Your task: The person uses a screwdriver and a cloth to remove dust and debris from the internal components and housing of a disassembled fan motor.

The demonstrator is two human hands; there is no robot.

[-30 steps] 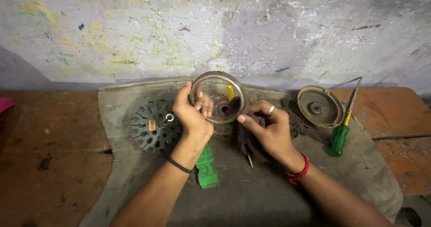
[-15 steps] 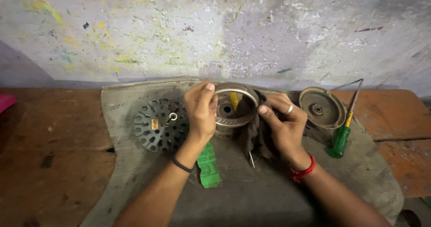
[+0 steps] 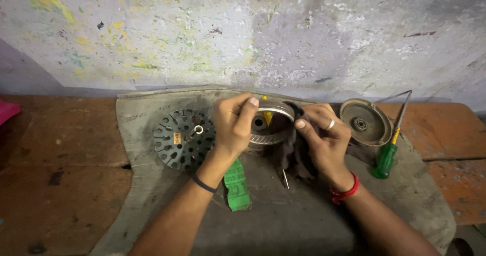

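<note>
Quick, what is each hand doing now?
Left hand: closed, holding the round metal housing.
Right hand: closed, holding a dark cloth against it.

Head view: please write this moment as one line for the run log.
left hand: grips round metal housing rim | right hand: presses dark rag on housing | beside: slotted black disc, green-handled screwdriver, grey mat

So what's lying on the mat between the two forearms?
In the head view, a green tool handle and a thin metal tip below a dark cloth.
</note>
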